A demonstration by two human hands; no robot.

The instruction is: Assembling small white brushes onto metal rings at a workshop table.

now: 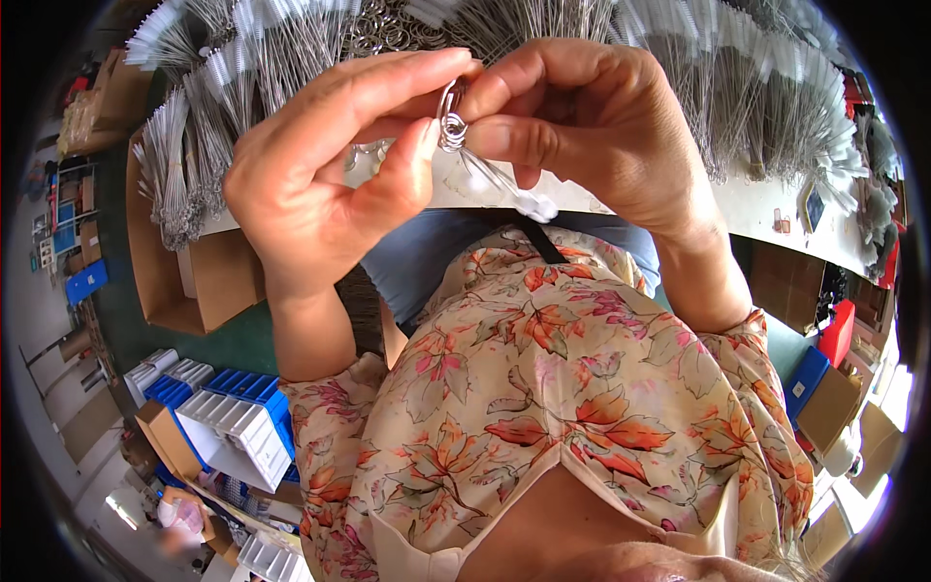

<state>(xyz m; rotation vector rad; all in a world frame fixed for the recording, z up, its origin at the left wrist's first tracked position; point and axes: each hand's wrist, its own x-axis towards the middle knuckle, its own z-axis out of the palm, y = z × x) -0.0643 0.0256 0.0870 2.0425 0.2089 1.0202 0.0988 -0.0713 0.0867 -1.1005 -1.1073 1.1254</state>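
Close together over the table edge, my two hands work on one small metal ring [449, 100]. My left hand [315, 160] pinches the ring between thumb and forefinger from the left. Opposite it, my right hand [611, 126] grips the ring's other side with thumb and fingertips. Several wire loops [452, 134] are threaded side by side on the ring. They belong to thin wire brushes [497, 177], which hang toward me at a slant below my right thumb, white bristle ends lowest. My fingertips cover part of the ring.
Bundles of similar wire brushes [679, 87] crowd the white table [766, 209], with a heap of loose metal rings [388, 29] among them. An open cardboard box [160, 262] stands below at the left, near blue and white plastic bins [233, 432]. Another box [781, 281] is at the right.
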